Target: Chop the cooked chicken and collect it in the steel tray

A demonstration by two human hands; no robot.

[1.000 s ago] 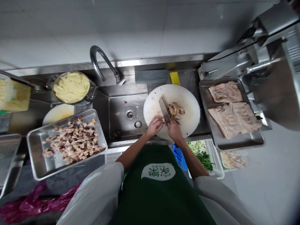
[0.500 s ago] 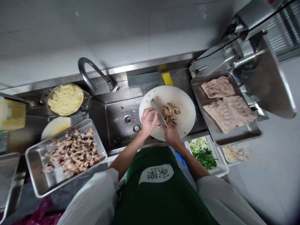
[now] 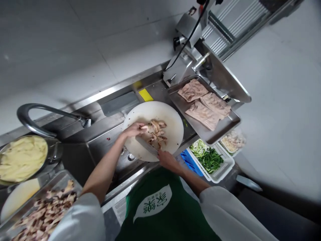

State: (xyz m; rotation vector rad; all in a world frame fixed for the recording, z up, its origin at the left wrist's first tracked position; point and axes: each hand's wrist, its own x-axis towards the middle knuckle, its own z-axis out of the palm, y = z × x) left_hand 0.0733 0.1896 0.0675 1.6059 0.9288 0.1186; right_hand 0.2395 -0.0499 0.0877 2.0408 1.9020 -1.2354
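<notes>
My right hand point(image 3: 167, 160) grips the handle of a cleaver point(image 3: 146, 146), its blade angled to the upper left, low over the round white cutting board point(image 3: 175, 113). Beside the blade lies a loose pile of browned, sliced meat point(image 3: 157, 129). Above the left edge of the board, my left hand point(image 3: 134, 129) pinches a small pale piece of meat point(image 3: 144, 127) at its fingertips. The board rests partly over the sink.
A tray point(image 3: 215, 139) of large pale meat slabs stands to the right, below a slicing machine point(image 3: 180, 65). Chopped greens fill a white basket point(image 3: 229, 164). Left are a faucet point(image 3: 37, 107), a pot of pale slices point(image 3: 22, 157) and a tray of meat pieces point(image 3: 50, 209). A yellow block point(image 3: 145, 95) lies behind the board.
The view has swung to the right. My left hand has moved off the blade and now holds a pale meat piece, while the cleaver has shifted toward the board's near left side.
</notes>
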